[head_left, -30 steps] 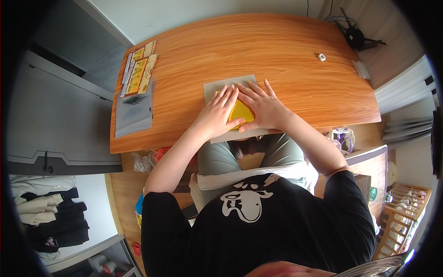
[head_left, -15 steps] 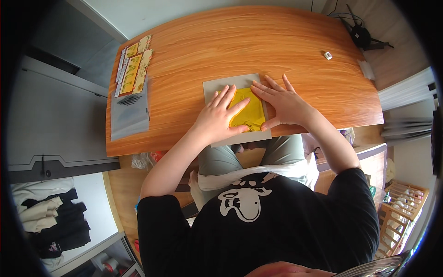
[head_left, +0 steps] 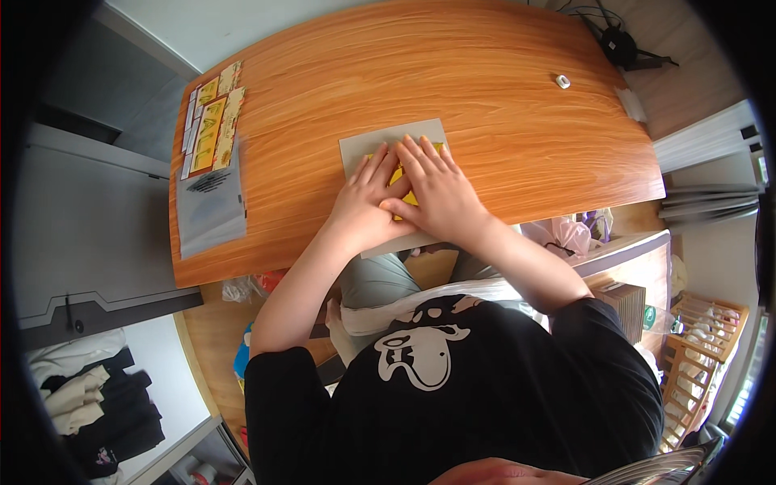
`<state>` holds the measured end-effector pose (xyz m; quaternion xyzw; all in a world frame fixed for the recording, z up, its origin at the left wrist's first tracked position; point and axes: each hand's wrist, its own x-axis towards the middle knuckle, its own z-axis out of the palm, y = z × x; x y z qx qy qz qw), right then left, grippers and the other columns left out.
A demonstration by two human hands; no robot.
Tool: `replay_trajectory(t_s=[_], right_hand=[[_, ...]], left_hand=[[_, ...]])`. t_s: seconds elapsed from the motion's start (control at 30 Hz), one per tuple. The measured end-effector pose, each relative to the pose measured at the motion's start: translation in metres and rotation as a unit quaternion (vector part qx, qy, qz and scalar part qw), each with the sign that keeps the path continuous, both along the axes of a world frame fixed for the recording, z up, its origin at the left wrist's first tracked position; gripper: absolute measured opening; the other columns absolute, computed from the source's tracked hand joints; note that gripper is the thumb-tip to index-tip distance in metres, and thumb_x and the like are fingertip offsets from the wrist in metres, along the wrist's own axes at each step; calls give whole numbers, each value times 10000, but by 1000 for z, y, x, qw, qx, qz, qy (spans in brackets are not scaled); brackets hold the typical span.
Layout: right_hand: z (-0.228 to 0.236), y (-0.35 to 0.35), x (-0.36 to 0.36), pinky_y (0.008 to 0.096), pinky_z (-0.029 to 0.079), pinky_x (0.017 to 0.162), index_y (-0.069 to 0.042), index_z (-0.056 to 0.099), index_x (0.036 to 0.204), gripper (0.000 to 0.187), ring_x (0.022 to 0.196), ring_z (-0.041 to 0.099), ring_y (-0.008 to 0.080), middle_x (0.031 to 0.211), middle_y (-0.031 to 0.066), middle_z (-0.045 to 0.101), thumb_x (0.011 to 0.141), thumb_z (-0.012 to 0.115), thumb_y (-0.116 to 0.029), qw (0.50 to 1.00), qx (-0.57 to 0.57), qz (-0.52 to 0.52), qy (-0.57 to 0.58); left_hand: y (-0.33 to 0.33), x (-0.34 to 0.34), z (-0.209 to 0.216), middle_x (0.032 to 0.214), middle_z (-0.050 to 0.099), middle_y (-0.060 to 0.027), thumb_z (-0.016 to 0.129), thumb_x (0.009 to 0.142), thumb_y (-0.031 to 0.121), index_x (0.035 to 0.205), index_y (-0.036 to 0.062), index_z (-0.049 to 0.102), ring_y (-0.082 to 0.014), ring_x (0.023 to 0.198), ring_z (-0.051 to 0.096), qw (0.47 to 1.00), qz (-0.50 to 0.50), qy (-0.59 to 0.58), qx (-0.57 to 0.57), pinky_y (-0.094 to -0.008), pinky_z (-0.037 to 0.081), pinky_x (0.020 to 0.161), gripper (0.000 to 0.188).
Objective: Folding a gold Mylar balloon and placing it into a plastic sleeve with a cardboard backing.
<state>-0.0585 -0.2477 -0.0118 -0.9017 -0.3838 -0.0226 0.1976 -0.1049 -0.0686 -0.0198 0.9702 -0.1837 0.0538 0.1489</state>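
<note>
A grey board (head_left: 364, 141) lies at the near edge of the wooden table, with a shiny yellow sheet (head_left: 398, 179) on top of it. My left hand (head_left: 365, 202) rests flat over the sheet's left side, fingers stretched out. Over the right and middle of the sheet lies my right hand (head_left: 436, 187), also flat, its thumb reaching across to the left hand. Between them the two hands cover most of the yellow sheet, so only small parts of it show. Neither hand grips anything.
At the table's left end lie printed yellow and white cards (head_left: 212, 129) and a translucent grey sleeve (head_left: 212, 212) with dark marks. A small white ring-shaped object (head_left: 563, 82) sits at the far right. Behind the right corner is a black device (head_left: 618, 47) with cables.
My right hand has moved left, from the sheet's right edge onto its middle, and now meets the left hand. The whole view has shifted slightly.
</note>
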Motion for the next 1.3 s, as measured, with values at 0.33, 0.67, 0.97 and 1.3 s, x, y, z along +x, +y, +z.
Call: replay_trajectory(t_s=[0.33, 0.67, 0.97, 1.3], right_hand=[[-14, -6, 3, 538, 254, 1243, 12, 429, 1477, 810, 1518, 324, 408, 1580, 225, 430, 985, 551, -620, 995, 85, -40, 20], [-2, 0, 1, 614, 241, 1211, -10, 465, 1497, 831, 1519, 317, 413, 1612, 190, 405, 986, 499, -665, 997, -24, -76, -14], [6, 5, 2, 605, 240, 1216, -1, 475, 1487, 841, 1507, 327, 429, 1625, 186, 385, 922, 639, -602, 995, -62, -77, 3], [8, 7, 3, 629, 288, 1187, -5, 501, 1479, 855, 1492, 359, 423, 1617, 181, 399, 885, 673, -596, 994, -78, -79, 7]], left_hand=[[0, -2, 2, 1652, 327, -199, 793, 799, 546, 1585, 144, 385, -383, 1549, 276, 1000, 9, 6, -25, -563, 270, 1245, 973], [1, -5, 10, 1614, 346, -264, 820, 738, 533, 1578, 145, 404, -402, 1527, 312, 999, 49, 1, -17, -575, 284, 1229, 1014], [37, -11, 25, 1659, 344, -161, 798, 672, 717, 1580, 135, 419, -376, 1547, 287, 992, 71, 102, -26, -692, 152, 1213, 1143], [38, -11, 29, 1694, 280, -144, 787, 532, 817, 1582, 169, 434, -417, 1573, 184, 985, 120, 122, 9, -758, 34, 1177, 1283]])
